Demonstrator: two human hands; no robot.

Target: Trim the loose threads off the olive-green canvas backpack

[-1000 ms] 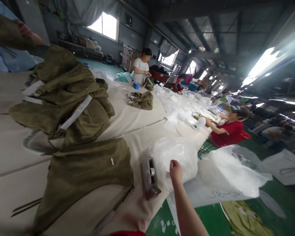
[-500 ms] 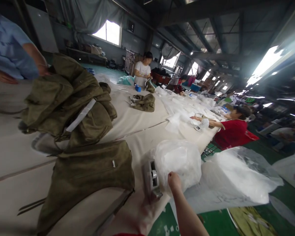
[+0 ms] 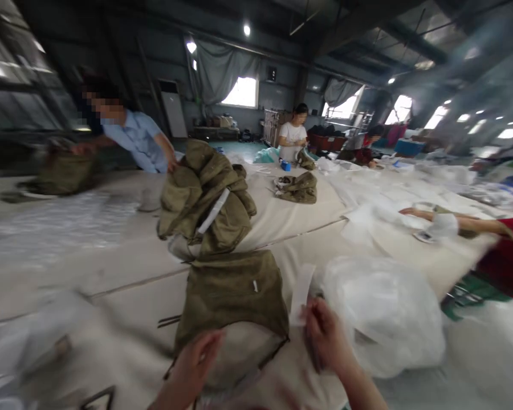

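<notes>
My right hand is closed on one end of a flat white strip, which stands up from the fingers beside a big clear plastic bag. In front of me lies an olive fabric piece, flat, with a small white tag on it and a curved lower edge. Over its near left edge is my left hand, fingers stretched out and holding nothing; whether it touches the cloth I cannot tell. Beyond the piece rises a heap of olive garments with a pale band across it.
Across the table, a person in a blue shirt touches the heap. Another in white works farther back near a small olive bundle. At right, a red-sleeved arm reaches over plastic sheets. Clear packaging lies left.
The view has swung left. My left hand has come into view over the olive piece. My right hand, earlier a fist at the plastic bag, now holds the white strip.
</notes>
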